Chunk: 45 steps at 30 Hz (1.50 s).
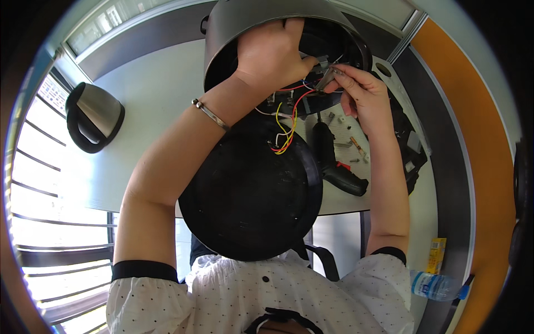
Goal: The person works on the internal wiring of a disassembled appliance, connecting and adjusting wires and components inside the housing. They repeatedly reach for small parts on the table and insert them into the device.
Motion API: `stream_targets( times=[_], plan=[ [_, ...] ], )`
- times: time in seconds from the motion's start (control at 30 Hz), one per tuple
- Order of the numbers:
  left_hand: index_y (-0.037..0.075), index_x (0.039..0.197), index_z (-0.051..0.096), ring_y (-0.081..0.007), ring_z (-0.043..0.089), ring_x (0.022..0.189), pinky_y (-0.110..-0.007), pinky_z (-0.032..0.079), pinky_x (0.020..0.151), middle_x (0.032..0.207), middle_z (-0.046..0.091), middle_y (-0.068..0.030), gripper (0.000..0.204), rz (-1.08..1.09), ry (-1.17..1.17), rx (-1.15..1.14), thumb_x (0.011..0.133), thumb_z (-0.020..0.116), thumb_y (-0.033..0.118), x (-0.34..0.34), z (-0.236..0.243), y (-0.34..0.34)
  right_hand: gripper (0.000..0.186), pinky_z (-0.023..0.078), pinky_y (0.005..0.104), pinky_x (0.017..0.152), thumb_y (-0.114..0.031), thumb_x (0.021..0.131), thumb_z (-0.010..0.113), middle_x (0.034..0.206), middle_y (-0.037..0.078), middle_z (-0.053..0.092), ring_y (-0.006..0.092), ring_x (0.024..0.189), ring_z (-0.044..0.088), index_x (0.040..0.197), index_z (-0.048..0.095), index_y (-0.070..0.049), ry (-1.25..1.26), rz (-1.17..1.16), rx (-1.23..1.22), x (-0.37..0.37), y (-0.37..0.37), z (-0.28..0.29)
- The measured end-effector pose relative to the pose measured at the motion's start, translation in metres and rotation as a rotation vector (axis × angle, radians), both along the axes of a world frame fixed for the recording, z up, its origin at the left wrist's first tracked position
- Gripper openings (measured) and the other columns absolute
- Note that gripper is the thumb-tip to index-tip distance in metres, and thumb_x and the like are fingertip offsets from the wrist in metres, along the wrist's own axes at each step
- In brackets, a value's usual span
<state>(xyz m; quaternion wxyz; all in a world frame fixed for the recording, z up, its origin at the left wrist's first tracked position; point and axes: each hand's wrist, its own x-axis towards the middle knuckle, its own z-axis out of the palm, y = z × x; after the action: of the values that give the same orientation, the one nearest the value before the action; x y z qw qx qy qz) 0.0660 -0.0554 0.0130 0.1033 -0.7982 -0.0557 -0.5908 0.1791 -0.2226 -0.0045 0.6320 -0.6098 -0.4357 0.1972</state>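
A grey pot (216, 53) is being seen on its side at the far middle of the table (150, 83), its open mouth facing near. The left hand (272, 50) is being held inside that mouth, thumb bent toward the right; its fingertips are being hidden, so what is being gripped there cannot be told. A small metal piece (324, 81) is being pinched between the thumb and fingers of the right hand (364, 92), nearly closed, at the mouth's right side. Red, yellow and white wires (295, 111) are being draped from the pot over the far part of a round black dish (250, 183). To the dish's right, a black driver (325, 147) is being flanked by loose small parts (356, 146). A kettle (95, 117) is being seen at far left.
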Motion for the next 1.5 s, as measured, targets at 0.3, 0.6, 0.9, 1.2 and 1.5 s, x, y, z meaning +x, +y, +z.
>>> stream_targets(
  times=[0.3,0.6,0.9,1.2,1.5],
  plan=[
    [0.005,0.102,0.06,-0.03,0.064,0.073,-0.04,0.053,0.061,0.081,0.063,-0.0137,0.059,0.018,0.126,-0.136,0.056,0.08,0.034,0.003,-0.004,0.004,0.022,0.032,0.0173,0.037,-0.012,0.092,0.06,0.078,0.009,0.069,0.0062,0.043,0.05,0.11,0.067,-0.002,-0.116,-0.028,0.013,-0.006,0.015,-0.008],
    [0.004,0.1,0.061,-0.0305,0.064,0.071,-0.041,0.053,0.058,0.081,0.062,-0.014,0.055,0.004,0.084,-0.113,0.056,0.079,0.032,0.003,-0.004,0.002,0.018,0.036,0.0189,0.038,-0.004,0.087,0.064,0.073,0.006,0.066,0.0036,0.045,0.049,0.104,0.071,-0.004,-0.162,-0.264,0.184,-0.021,0.028,-0.022],
    [0.005,0.102,0.06,-0.0314,0.064,0.073,-0.042,0.052,0.06,0.083,0.063,-0.0149,0.058,0.014,0.083,-0.078,0.057,0.08,0.034,0.0,-0.001,0.002,0.024,0.039,0.0204,0.043,-0.007,0.085,0.068,0.069,0.004,0.063,0.0055,0.052,0.051,0.106,0.059,-0.001,-0.273,-0.406,0.254,-0.03,0.035,-0.03],
    [0.005,0.106,0.059,-0.0336,0.062,0.081,-0.043,0.051,0.068,0.089,0.062,-0.0159,0.066,0.018,0.091,-0.1,0.052,0.083,0.035,0.002,-0.003,0.002,0.011,0.048,0.0275,0.055,-0.003,0.077,0.073,0.074,0.01,0.064,0.0207,0.061,0.061,0.087,0.068,-0.003,-0.722,-0.574,0.443,-0.018,0.044,-0.039],
    [0.005,0.107,0.059,-0.0337,0.063,0.081,-0.043,0.052,0.07,0.087,0.062,-0.0158,0.067,0.059,0.128,-0.113,0.052,0.083,0.035,-0.001,-0.001,0.001,0.018,0.045,0.0279,0.054,-0.008,0.066,0.077,0.076,0.002,0.062,0.018,0.063,0.055,0.082,0.07,-0.01,-1.197,-0.811,0.433,-0.022,0.035,-0.015]
  ],
)
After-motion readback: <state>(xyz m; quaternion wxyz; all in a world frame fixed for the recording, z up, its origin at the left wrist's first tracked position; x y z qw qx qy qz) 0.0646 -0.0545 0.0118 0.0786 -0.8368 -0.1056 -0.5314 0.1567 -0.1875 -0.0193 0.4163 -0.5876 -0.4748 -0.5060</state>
